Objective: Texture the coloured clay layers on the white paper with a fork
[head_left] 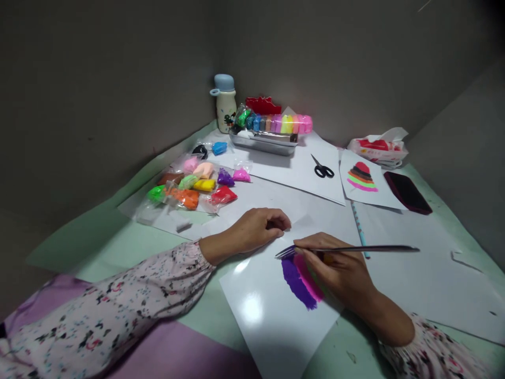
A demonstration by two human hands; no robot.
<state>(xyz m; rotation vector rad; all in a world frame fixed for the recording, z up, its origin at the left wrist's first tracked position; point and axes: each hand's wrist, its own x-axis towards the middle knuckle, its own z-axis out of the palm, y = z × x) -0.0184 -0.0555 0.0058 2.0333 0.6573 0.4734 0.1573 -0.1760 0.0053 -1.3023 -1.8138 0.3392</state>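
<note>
In my right hand is a metal fork, gripped between thumb and fingers, handle to the right. Its tines touch the upper end of a purple clay strip on a glossy white sheet. A pink clay strip lies alongside, with some green beyond it, partly hidden by my right hand. My left hand rests at the sheet's upper edge, fingers loosely curled with a gap to the thumb and nothing visible in them.
Several bagged clay pieces lie at left. Farther back stand a bottle and a metal tray with a clay pack. Scissors, a paper with striped clay, a tissue pack, a phone and a pencil are right.
</note>
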